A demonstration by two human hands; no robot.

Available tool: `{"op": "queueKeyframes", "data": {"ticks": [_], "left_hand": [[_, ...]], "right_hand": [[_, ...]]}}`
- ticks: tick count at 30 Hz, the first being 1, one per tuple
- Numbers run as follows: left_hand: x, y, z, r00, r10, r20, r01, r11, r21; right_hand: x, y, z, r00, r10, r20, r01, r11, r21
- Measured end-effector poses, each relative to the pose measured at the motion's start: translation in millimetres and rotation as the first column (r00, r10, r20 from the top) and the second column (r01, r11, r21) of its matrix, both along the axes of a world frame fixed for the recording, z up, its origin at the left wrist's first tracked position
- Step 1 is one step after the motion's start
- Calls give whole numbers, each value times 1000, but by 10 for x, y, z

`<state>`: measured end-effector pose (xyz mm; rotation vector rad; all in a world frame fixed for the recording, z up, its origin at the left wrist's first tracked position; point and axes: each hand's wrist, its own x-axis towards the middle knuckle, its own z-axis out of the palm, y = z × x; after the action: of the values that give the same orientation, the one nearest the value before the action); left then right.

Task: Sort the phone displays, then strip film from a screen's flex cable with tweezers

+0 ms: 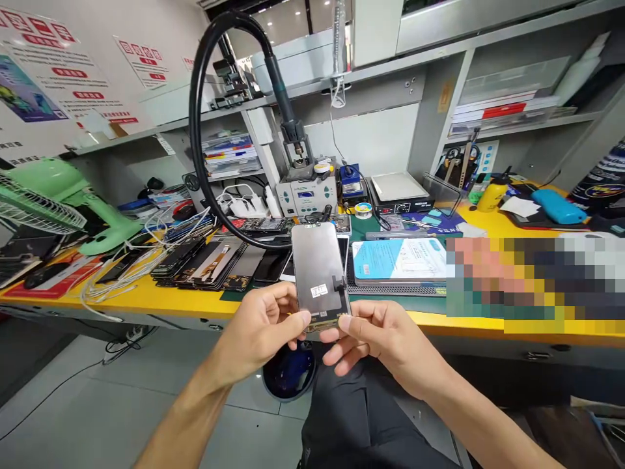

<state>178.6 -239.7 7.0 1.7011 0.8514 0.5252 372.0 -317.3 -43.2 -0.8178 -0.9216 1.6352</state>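
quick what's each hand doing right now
Left hand: holding the phone screen by its lower left corner.
Right hand: holding its lower right corner.

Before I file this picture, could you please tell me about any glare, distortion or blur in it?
All in the head view: grey sheen on the phone display panel, whose white label is too small to read; wide-angle stretching of the green desk fan at the left edge; a pixelated patch hiding part of the yellow bench at right.

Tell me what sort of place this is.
Likely a phone-repair workshop: a detached phone screen up front, stacked panels on the yellow bench, and a bench-top control unit behind.
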Motion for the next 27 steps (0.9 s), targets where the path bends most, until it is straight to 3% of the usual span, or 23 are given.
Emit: {"op": "queueKeyframes", "data": {"ticks": [10, 21, 27], "left_hand": [[284, -18, -141, 992, -16, 126, 33, 991, -132], [447, -5, -230, 996, -10, 90, 17, 996, -83], [538, -17, -190, 998, -33, 45, 38, 993, -112]], "right_hand": [[198, -125, 7, 999, -38, -36, 37, 999, -8], [310, -139, -13, 998, -51, -43, 52, 999, 1], [386, -108, -105, 995, -77, -71, 76, 997, -12]]}}
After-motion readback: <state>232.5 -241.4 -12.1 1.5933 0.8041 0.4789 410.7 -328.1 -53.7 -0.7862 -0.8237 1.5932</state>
